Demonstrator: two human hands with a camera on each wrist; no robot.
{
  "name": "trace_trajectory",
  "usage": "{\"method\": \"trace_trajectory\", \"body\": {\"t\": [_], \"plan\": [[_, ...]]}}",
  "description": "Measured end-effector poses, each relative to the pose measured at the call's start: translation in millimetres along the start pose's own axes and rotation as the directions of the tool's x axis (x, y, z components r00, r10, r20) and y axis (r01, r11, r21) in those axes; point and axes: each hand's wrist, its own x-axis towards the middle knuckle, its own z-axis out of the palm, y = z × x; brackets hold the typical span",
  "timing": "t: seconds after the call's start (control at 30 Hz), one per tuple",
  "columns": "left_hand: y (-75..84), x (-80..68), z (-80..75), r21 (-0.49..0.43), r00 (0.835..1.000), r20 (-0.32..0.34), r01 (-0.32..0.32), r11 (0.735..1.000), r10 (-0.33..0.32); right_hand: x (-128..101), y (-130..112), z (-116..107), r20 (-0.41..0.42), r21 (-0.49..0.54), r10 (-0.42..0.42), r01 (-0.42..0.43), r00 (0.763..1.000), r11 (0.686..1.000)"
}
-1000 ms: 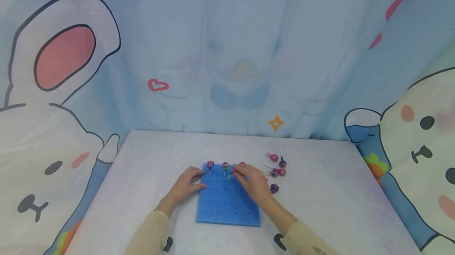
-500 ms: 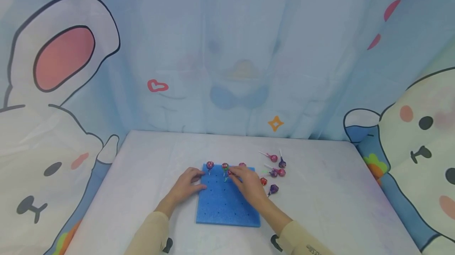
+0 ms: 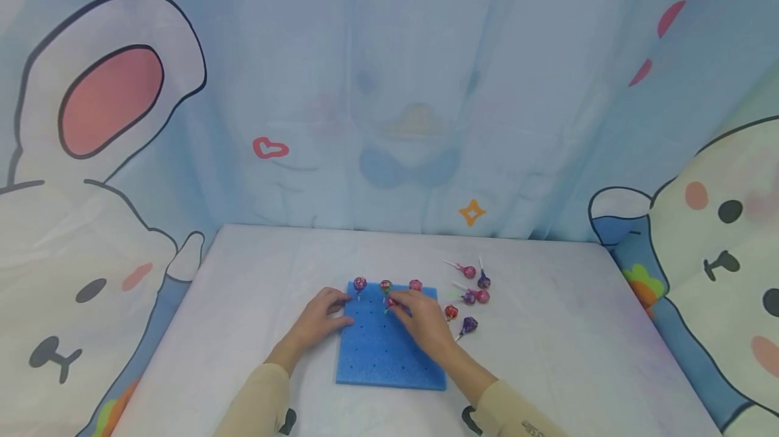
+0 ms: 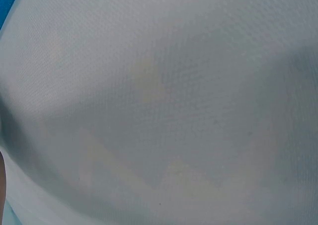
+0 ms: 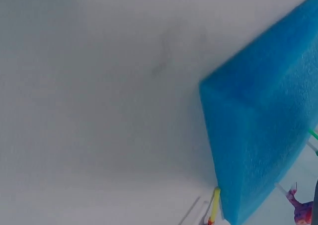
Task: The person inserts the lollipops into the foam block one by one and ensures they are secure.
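Leftward across the blue foam board, our right hand has moved since a second ago, carrying a small red lollipop and uncovering a pink lollipop at the far right corner.

From the head view, we see that right hand pinching the red lollipop between thumb and fingers, over the far part of the board, just nearer to us than a green-and-red lollipop. We cannot tell whether its stick has entered a hole. Our left hand is relaxed, fingertips and thumb against the board's left edge. Another lollipop stands at the far left corner. Right of the board, on the white tabletop, lie an orange-red lollipop, a purple lollipop and, farther back, a loose group of lollipops.

Our left wrist view shows mostly pale cloth, with blue at the upper left corner.

Through our right wrist view, we see a board corner close up, a yellow stick beside it, and a wrapped lollipop partly cut off.
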Motion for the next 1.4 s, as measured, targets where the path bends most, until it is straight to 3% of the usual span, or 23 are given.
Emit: {"method": "trace_trajectory", "body": {"t": [0.33,0.8,1.07,1.4], "plan": [[-2.8,2.8,1.5,0.004,0.999,-0.015,-0.034,0.999,0.034,1.3,2.9,6.7,-0.008,0.122,0.143,-0.141,0.990,0.983],[-5.0,2.6,1.1,-0.002,1.000,-0.015,-0.023,1.000,0.023,0.3,4.1,11.8,0.000,0.164,0.225,-0.222,0.974,0.961],[-1.6,0.4,0.1,-0.009,1.000,-0.014,-0.012,1.000,0.012,-4.6,1.6,7.2,0.043,0.290,0.288,-0.288,0.957,0.913],[-1.1,0.4,0.0,-0.007,1.000,-0.006,-0.006,1.000,0.006,-25.1,6.4,-13.8,0.037,0.339,0.389,-0.378,0.921,0.861]]}}
